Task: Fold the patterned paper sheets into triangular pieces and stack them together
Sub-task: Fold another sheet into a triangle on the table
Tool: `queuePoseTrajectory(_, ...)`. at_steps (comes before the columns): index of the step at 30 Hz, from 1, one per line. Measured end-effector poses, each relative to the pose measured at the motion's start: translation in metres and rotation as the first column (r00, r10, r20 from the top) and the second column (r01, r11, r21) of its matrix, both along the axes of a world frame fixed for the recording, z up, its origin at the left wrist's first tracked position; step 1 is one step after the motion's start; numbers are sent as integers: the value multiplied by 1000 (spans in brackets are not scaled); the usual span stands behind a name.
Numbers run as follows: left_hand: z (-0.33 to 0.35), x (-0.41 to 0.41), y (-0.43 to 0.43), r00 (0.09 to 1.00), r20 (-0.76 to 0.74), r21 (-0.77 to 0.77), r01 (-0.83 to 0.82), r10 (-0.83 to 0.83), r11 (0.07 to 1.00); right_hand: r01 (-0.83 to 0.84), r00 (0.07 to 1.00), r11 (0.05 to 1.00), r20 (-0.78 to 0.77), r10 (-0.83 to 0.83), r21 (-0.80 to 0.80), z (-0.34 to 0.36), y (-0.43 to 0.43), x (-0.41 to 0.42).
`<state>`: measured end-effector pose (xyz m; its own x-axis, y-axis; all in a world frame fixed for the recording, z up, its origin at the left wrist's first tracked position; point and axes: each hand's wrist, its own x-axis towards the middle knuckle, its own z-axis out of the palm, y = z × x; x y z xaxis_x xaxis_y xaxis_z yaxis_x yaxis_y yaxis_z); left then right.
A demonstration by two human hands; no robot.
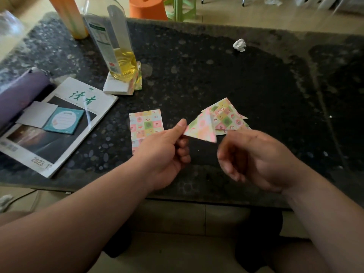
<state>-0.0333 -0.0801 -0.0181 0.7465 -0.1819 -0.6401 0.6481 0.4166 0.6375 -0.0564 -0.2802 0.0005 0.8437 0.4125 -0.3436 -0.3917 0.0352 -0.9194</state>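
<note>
Pinching: L hand [165, 152], thumb on top, fingers curled under, clamped on left corner of folded triangle [201, 129], held above table [197, 66]. R hand [256, 160], blurred, just right of that grip, fingers loosely curled, empty. Qty: 1 triangle held; 1 flat patterned sheet [145, 123] just left of grip; 1 pile of triangles [226, 117] beyond-right, count unclear.

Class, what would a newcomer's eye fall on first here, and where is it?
The pastel patterned paper triangle pinched in the left hand, mid-table, with a pile of matching folded triangles lying just behind it. Then the tall clear plastic bottle of yellow liquid at the far left.
</note>
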Motion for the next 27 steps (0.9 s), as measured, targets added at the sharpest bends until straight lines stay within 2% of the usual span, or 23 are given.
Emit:
queuePoseTrajectory(2,1,-1,-4,997,-56,-206,46,-59,977,98,995,993,10,-99,70,2,-2,8)
queuePoseTrajectory(4,2,-5,-7,985,-77,-375,118,-157,920,176,974,983,152,-167,-46,0,-2,14)
queuePoseTrajectory(6,1,-10,-10,957,-61,-498,216,-282,840,187,945,969,300,-133,-160,-3,2,18)
queuePoseTrajectory(8,-1,-13,-12,928,-40,-579,280,-370,766,176,937,967,332,-107,-185,-3,8,19)
queuePoseTrajectory(11,-3,-12,-16,905,-13,-628,323,-425,708,151,949,971,303,-90,-187,1,14,20)
queuePoseTrajectory(14,-2,-11,-19,895,9,-655,343,-447,674,194,955,960,264,-137,-203,1,13,24)
queuePoseTrajectory(19,-5,-4,-14,885,-19,-673,332,-465,661,194,968,950,203,-145,-246,5,9,25)
queuePoseTrajectory(27,-13,2,-11,842,-84,-676,345,-534,651,201,963,921,240,-123,-335,1,8,27)
